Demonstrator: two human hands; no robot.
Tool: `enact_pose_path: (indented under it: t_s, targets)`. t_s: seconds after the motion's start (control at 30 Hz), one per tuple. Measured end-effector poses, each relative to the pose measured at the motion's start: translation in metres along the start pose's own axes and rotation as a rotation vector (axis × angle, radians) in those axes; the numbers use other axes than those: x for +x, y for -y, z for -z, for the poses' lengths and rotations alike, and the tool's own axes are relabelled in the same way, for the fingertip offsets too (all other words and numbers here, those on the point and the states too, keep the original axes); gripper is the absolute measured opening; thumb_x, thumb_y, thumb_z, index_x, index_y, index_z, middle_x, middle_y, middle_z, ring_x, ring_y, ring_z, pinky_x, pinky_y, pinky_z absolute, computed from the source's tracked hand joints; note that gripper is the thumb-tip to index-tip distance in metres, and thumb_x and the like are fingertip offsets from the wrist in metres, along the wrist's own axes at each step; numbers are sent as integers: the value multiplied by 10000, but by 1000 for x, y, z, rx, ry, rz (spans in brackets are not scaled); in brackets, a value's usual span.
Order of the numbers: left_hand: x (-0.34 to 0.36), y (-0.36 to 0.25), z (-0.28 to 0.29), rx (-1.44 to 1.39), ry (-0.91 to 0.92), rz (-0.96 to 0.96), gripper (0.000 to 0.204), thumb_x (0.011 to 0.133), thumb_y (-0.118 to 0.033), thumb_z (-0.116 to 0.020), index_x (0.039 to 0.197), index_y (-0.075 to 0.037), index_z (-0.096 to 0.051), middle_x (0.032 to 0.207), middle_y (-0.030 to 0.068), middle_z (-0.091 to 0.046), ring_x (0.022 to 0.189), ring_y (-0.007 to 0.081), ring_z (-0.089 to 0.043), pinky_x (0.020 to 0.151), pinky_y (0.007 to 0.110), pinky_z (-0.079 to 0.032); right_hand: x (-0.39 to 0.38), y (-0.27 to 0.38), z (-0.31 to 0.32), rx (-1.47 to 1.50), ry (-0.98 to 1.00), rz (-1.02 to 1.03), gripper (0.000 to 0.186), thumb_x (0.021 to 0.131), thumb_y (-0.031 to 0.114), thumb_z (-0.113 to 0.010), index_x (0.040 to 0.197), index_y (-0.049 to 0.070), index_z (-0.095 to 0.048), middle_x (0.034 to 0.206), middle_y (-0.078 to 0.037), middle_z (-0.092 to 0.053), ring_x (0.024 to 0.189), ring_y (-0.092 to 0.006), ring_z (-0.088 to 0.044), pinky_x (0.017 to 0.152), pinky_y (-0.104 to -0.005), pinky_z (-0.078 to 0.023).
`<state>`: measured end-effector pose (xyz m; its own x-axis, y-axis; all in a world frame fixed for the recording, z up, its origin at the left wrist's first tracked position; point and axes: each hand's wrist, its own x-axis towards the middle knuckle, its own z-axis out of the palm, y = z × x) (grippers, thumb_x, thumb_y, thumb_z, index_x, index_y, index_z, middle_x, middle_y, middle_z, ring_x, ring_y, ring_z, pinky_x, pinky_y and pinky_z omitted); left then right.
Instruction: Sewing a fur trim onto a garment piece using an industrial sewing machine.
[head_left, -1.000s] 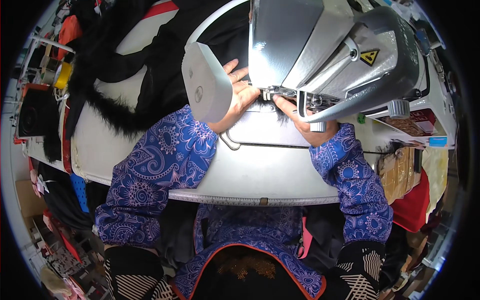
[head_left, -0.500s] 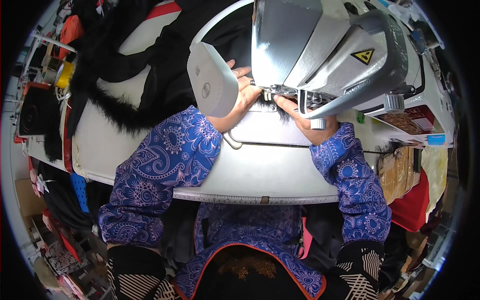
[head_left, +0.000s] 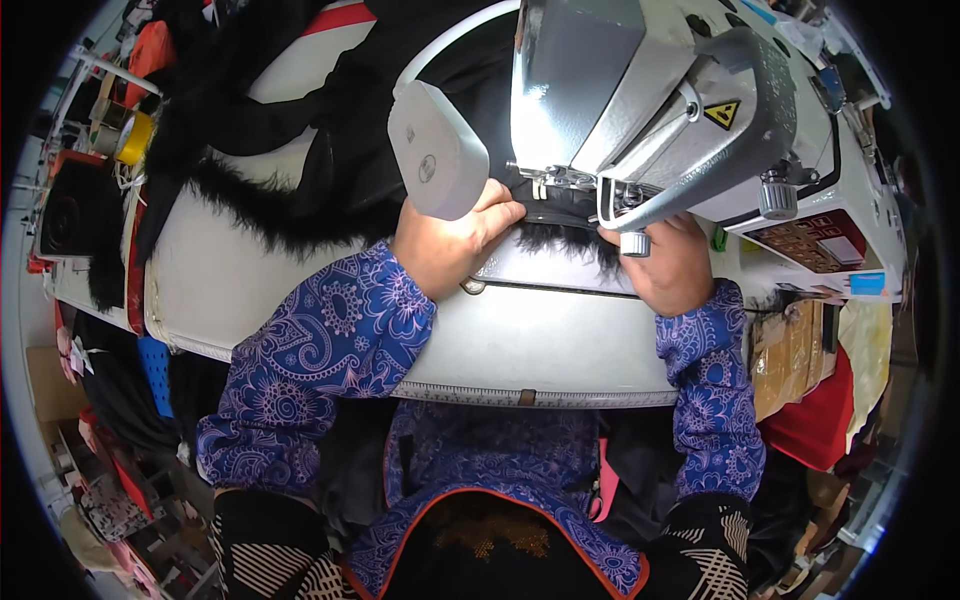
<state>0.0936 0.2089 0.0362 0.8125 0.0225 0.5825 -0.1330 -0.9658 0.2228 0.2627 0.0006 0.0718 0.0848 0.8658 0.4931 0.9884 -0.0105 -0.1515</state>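
A grey industrial sewing machine [head_left: 650, 110] stands over a white table [head_left: 540, 340]. Black fabric edged with black fur trim [head_left: 560, 238] lies under its needle area. My left hand [head_left: 450, 245] rests flat on the fabric, fingers pressing it down just left of the needle. My right hand [head_left: 672, 265] sits to the right of the needle, below the machine's head, fingers curled onto the furry edge. Both sleeves are blue with a paisley print. The fingertips of my right hand are partly hidden behind a metal lever and knob.
More black fur-trimmed fabric [head_left: 270, 150] piles across the table's far left. A round white lamp head [head_left: 435, 150] hangs over my left hand. Tape rolls [head_left: 125, 135] sit at the far left; a control panel [head_left: 815, 240] lies right. Red cloth [head_left: 820, 420] hangs lower right.
Both hands have stayed at the needle area on the fabric, with the left fingers spread a bit flatter. My head has shifted slightly, so the machine appears closer.
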Motion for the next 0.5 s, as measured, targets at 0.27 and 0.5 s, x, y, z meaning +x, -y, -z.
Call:
enact_pose_path:
  t_s: [0.27,0.5]
  targets:
    - [3,-1,-1,-84,-15,32,252,674,-64,-788,917,-86,-725,895,28,-670,813,213,-650,714,352,-529,13,18,-19,30,105,128,268,742,-32,-670,997,30,-728,998,-109,-703,944,-304,-675,827,-400,-554]
    - [5,0,-4,-35,1,7,261,659,-68,-795,911,-94,-728,832,11,-666,784,196,-654,695,340,-527,12,25,-26,246,47,-246,209,758,-7,-746,964,14,-720,951,-127,-702,875,-305,-680,784,-406,-553]
